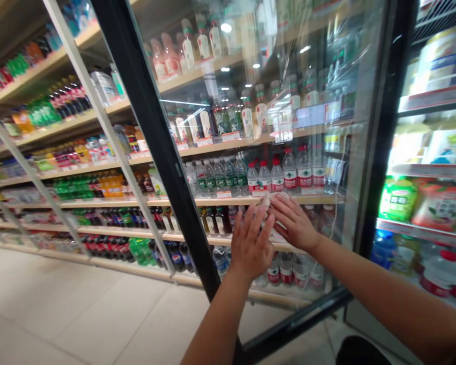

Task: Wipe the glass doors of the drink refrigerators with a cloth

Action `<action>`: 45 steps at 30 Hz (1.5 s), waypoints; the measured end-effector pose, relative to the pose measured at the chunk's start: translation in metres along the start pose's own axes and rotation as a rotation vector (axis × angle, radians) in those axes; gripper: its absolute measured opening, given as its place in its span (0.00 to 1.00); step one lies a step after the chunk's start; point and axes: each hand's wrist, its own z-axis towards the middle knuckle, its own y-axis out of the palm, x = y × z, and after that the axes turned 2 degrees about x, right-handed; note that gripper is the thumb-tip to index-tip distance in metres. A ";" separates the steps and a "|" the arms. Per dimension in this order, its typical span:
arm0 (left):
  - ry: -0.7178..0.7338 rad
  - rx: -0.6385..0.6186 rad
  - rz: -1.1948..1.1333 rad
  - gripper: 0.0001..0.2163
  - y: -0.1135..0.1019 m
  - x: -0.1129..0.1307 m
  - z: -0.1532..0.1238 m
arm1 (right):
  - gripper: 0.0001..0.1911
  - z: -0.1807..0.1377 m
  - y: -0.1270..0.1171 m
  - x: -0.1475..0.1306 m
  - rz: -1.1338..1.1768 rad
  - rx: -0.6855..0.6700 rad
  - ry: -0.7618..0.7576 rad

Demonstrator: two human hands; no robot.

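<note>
- Both hands pressed against the glass door (273,101) of a drinks fridge, door swung open with its black frame (155,137) slanting across the middle
- Left hand (253,243) flat on the glass, fingers spread and pointing up, grip wide and holding nothing
- Right hand (294,223) just right of it, palm down on a pale cloth (268,200), fingers laid over it; cloth pinned between palm and glass rather than clenched
- Cloth level with a shelf of water bottles (285,172) seen through the pane
- Rows of soft drinks (87,185) on open shelving far left
- Large tubs and jugs (421,200) inside the fridge on the right
- Pale tiled floor (61,314) near left
</note>
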 end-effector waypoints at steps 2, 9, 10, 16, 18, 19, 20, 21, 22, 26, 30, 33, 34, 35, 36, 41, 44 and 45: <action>-0.098 0.005 0.153 0.35 -0.009 -0.001 -0.016 | 0.13 -0.014 0.005 -0.008 0.017 0.014 -0.015; -0.218 -0.084 0.419 0.32 0.003 -0.011 -0.039 | 0.13 -0.006 0.005 -0.005 0.054 -0.009 -0.056; -0.221 -0.074 0.431 0.32 0.005 -0.011 -0.039 | 0.15 0.001 0.005 -0.003 0.049 0.030 -0.011; -0.225 -0.052 0.446 0.29 0.007 -0.009 -0.039 | 0.24 -0.001 0.017 -0.021 0.011 0.082 0.058; -0.223 -0.054 0.445 0.29 0.007 -0.010 -0.040 | 0.23 -0.003 0.017 -0.024 0.024 0.030 -0.012; -0.223 -0.056 0.442 0.30 0.007 -0.010 -0.040 | 0.23 0.000 0.017 -0.023 0.029 0.014 -0.033; -0.224 -0.057 0.440 0.30 0.007 -0.011 -0.040 | 0.23 0.007 0.016 -0.020 0.027 0.015 -0.033; -0.224 -0.058 0.438 0.31 0.008 -0.011 -0.040 | 0.23 0.016 0.016 -0.017 0.020 0.034 -0.009; -0.227 -0.059 0.437 0.32 0.008 -0.012 -0.040 | 0.23 0.025 0.016 -0.014 0.014 0.068 0.030; -0.238 -0.066 0.441 0.32 0.009 -0.012 -0.041 | 0.25 0.038 0.023 -0.013 0.010 0.214 0.185; -0.230 -0.059 0.451 0.30 0.009 -0.011 -0.040 | 0.23 0.029 0.029 -0.019 0.043 0.185 0.082; -0.228 -0.051 0.460 0.30 0.009 -0.012 -0.041 | 0.18 0.048 0.024 -0.011 0.060 0.176 0.073; -0.231 -0.054 0.461 0.30 0.009 -0.013 -0.041 | 0.18 0.057 0.023 -0.008 0.064 0.196 0.103; -0.236 -0.060 0.461 0.31 0.009 -0.013 -0.042 | 0.18 0.065 0.022 -0.005 0.069 0.226 0.136; -0.240 -0.067 0.461 0.32 0.010 -0.013 -0.042 | 0.18 0.070 0.022 -0.005 0.072 0.261 0.166; -0.232 -0.073 0.471 0.33 0.010 -0.013 -0.044 | 0.21 0.058 0.026 -0.018 0.098 0.244 0.084; -0.229 -0.070 0.475 0.34 0.010 -0.013 -0.043 | 0.22 0.060 0.021 -0.015 0.106 0.168 0.017; -0.229 -0.071 0.479 0.34 0.010 -0.013 -0.043 | 0.22 0.065 0.019 -0.012 0.103 0.173 0.028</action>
